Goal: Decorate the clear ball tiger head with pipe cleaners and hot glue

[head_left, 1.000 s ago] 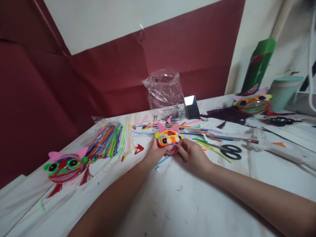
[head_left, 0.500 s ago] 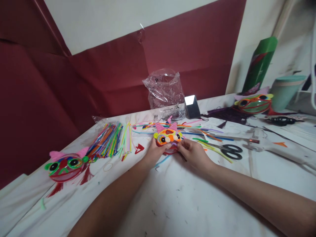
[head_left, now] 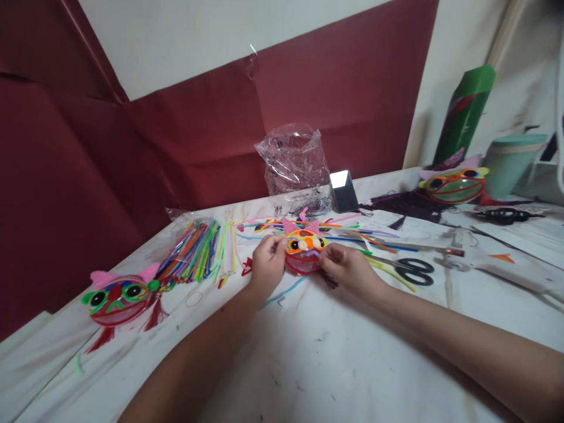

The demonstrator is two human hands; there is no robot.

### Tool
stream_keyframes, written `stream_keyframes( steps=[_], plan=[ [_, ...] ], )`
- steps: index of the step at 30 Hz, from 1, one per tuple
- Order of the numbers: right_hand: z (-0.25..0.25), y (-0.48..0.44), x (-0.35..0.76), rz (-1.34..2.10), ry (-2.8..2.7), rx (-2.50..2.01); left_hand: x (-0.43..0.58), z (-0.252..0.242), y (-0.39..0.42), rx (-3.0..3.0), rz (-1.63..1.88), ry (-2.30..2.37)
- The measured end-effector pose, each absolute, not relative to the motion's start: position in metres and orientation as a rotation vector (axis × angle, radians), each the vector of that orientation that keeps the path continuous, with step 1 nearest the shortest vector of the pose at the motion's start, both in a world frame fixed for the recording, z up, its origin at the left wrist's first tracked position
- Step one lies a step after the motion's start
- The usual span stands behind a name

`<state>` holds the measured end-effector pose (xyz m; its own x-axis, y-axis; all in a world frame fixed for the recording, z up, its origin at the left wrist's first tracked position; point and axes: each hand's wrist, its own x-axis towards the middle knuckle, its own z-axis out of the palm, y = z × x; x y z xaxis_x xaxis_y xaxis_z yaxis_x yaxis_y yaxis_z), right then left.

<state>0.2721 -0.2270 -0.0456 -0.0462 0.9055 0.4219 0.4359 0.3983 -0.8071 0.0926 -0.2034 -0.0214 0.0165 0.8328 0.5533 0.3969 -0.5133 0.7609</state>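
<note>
Hands apart, right pinching rounded translucent mask, left hold unclear, ridged pink ears

Between the left fingers and the right fingers sits an animal-face ornament. Left of the fingers, a bundle of pipe cleaners lies on the table; farther left and nearer the person lies a second ornament. Behind the fingers are loose pipe cleaners, then a plastic bag with a phone just to its right. Right of the fingers lie scissors, then a glue gun. Behind these, a third ornament sits just left of a cup.
</note>
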Motion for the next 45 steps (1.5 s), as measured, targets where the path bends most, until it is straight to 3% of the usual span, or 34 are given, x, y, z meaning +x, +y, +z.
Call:
stream_keyframes(
  steps=[4, 8, 13, 21, 32, 38, 45],
  plan=[
    [-0.031, -0.237, 0.273, 0.530, -1.818, -1.122, 0.100, 0.002, -0.224, 2.129, 1.104, 1.133],
    [-0.028, -0.243, 0.272, 0.572, -1.840, -1.045, 0.103, 0.006, -0.228, 1.794, 0.891, 1.086],
    [-0.030, -0.241, 0.272, 0.614, -1.698, -1.032, 0.106, -0.010, -0.220, 1.263, 0.979, 0.883],
    [-0.029, -0.244, 0.269, 0.646, -1.744, -1.032, 0.114, -0.021, -0.224, 1.040, 1.053, 0.762],
    [-0.037, -0.244, 0.262, 0.749, -1.675, -0.979, 0.113, -0.024, -0.225, 1.239, 1.124, 0.742],
    [-0.044, -0.242, 0.263, 0.376, -1.860, -1.026, 0.112, -0.025, -0.226, 1.493, 1.153, 0.933],
    [-0.047, -0.241, 0.265, 0.338, -1.870, -1.043, 0.113, -0.033, -0.225, 1.504, 1.151, 0.933]
  ],
)
